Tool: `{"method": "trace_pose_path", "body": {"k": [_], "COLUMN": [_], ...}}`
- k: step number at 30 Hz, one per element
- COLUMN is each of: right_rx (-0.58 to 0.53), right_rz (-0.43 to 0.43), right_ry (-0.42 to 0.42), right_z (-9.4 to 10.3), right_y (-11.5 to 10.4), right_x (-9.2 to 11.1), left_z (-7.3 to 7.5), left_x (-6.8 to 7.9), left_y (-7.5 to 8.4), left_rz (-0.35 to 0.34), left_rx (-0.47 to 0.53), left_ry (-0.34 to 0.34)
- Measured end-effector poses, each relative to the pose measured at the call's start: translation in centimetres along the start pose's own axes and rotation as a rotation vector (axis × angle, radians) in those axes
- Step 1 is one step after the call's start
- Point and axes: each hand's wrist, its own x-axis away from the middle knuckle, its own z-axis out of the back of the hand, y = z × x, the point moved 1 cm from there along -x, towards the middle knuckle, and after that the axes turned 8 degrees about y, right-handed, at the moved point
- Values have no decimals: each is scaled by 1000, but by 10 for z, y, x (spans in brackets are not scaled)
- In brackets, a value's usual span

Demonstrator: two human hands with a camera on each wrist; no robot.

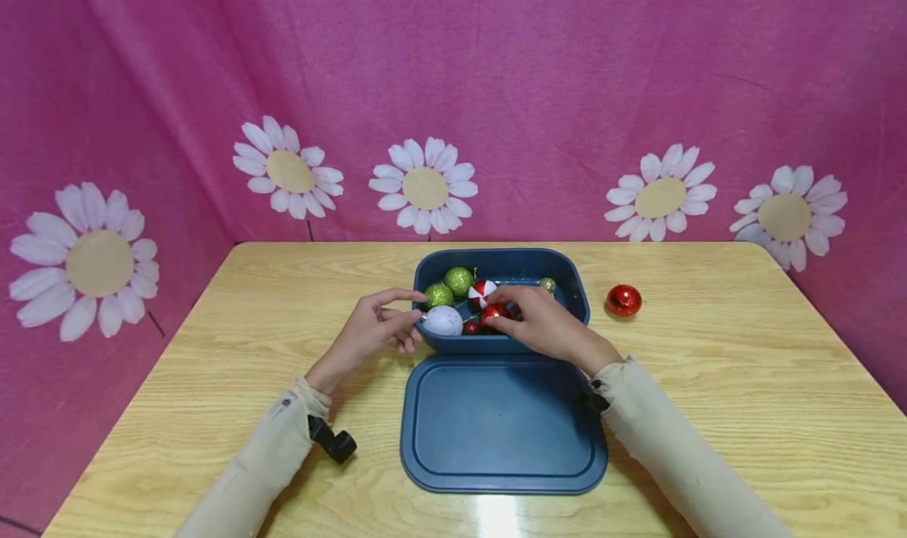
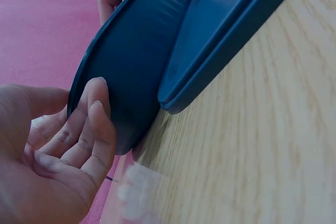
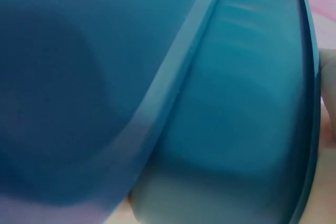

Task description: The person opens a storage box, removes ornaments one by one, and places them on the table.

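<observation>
A deep blue plastic bin (image 1: 584, 306) holds several Christmas ornaments. Reaching in over its right side, my right hand (image 1: 542, 321) grips a shiny red ball (image 1: 494, 314) between thumb and fingers. A red-and-white striped ball (image 1: 482, 292) lies just behind it. My left hand (image 1: 375, 324) is at the bin's left rim, thumb and index finger spread apart over the edge. That index fingertip is by a glittery green ball (image 1: 438, 295), the thumb by a speckled white egg-shaped ornament (image 1: 443, 321). In the left wrist view, its other fingers (image 2: 98, 124) bend loosely beside the outer wall.
The blue lid (image 1: 503, 424) lies flat in front of the bin. Another red ornament (image 1: 623, 300) sits on the wooden table to the right. A second green ball (image 1: 459, 281) and a small gold ball (image 1: 548, 284) are in the bin. A pink flowered cloth (image 1: 538, 113) hangs behind.
</observation>
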Motion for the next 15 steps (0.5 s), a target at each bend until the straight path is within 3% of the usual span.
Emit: {"method": "trace_pose_path", "body": {"k": [8, 15], "right_rx": [-38, -49], "right_rz": [-71, -49], "right_ry": [-18, 20], "right_z": [9, 17], "right_y": [-1, -2], "right_x": [1, 0], "left_z": [0, 1], "left_x": [-1, 0], "left_y": [-2, 0], "left_rz": [2, -7], "left_rx": [5, 4], "left_ry": [-4, -1]}}
